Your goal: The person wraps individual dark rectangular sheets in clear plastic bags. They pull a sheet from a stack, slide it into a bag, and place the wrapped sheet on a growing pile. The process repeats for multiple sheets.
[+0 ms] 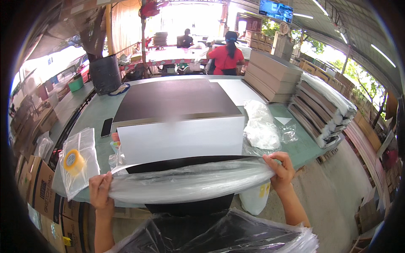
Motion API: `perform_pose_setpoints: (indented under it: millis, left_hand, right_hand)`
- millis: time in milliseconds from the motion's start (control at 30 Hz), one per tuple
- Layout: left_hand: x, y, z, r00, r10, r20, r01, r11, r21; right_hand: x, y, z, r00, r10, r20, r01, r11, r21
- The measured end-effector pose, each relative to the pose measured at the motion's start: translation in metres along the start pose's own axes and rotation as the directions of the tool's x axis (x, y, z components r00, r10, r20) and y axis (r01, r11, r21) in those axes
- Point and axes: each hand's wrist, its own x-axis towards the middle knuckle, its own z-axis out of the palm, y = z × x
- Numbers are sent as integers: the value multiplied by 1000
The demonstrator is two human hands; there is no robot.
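My left hand and my right hand are closed in pinches at the two ends of a long, bunched clear plastic bag. Along its far edge runs a thin, bowed board, black with a white strip near my left fingers. How much of the board lies inside the plastic, I cannot tell. Just beyond it stands a stack of sheets with a dark brown top and a white front. More clear plastic lies across my lap, over something black.
On the green table are a phone, a yellow tape roll on flat plastic bags and crumpled plastic. Grey-brown board stacks and plastic-wrapped bundles stand at right. Cartons fill the lower left. A person in red works beyond.
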Motion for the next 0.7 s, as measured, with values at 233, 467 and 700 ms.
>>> perform_pose_setpoints:
  millis: [233,467,700]
  left_hand:
    - [31,-54,-13,820,-301,486,563,281,-777]
    - [-132,-67,59,14,-326,945,772,-597,-217]
    - [-241,-76,80,-134,-41,990,597,-801,48]
  right_hand:
    - [10,49,-11,721,220,657,-634,-172,754]
    - [-196,101,82,218,49,975,-867,-448,216]
    - [-182,29,54,-29,-91,995,-995,-92,-38]
